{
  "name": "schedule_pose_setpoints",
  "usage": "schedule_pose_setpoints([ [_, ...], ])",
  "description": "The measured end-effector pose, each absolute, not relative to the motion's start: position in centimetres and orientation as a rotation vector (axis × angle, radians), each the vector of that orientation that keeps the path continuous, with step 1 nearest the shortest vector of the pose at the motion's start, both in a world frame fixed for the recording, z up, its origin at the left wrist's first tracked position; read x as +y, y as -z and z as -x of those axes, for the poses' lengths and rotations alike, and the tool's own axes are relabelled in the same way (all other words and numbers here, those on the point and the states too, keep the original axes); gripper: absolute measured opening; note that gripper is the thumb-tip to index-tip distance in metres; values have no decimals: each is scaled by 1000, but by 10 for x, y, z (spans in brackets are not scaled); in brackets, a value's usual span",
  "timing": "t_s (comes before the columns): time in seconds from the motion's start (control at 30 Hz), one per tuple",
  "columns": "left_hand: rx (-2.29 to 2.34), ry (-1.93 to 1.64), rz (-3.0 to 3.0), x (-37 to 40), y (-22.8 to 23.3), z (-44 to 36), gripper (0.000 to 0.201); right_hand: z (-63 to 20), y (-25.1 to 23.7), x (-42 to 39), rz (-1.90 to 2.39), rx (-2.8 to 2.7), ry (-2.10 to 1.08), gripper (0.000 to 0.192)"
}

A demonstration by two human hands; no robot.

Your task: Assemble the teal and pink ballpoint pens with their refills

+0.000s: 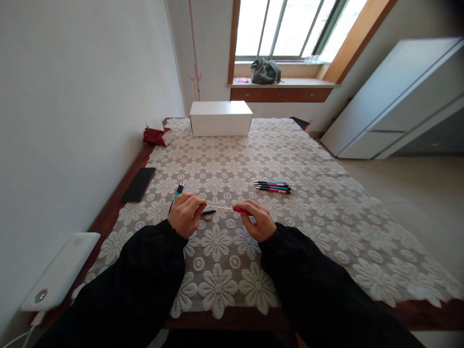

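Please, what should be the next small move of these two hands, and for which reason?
Probably the left hand should ease the thin white rod toward the red piece while the right hand holds that piece steady. The rod spans the gap between the hands, roughly in line with the red piece; whether its tip is already inside is too small to tell.

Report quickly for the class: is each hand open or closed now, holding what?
Left hand: closed, pinching one end of a thin white rod.
Right hand: closed, holding a red pen part at the rod's other end.
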State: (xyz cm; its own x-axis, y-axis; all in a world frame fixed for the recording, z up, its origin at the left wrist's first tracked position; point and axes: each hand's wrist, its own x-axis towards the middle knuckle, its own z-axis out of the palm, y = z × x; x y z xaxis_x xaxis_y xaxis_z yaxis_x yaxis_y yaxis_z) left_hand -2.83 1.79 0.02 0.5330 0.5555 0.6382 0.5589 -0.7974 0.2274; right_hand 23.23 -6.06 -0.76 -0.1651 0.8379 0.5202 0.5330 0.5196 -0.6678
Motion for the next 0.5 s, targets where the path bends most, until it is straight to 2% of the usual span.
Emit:
schedule_pose_setpoints([
  [0.37,-895,1247,2754,18,1,29,8,-229,14,-61,1129,-1945,-445,36],
  [0.5,-924,1333,2691,18,-1,30,9,-230,14,-60,1163,-1912,-414,30],
])
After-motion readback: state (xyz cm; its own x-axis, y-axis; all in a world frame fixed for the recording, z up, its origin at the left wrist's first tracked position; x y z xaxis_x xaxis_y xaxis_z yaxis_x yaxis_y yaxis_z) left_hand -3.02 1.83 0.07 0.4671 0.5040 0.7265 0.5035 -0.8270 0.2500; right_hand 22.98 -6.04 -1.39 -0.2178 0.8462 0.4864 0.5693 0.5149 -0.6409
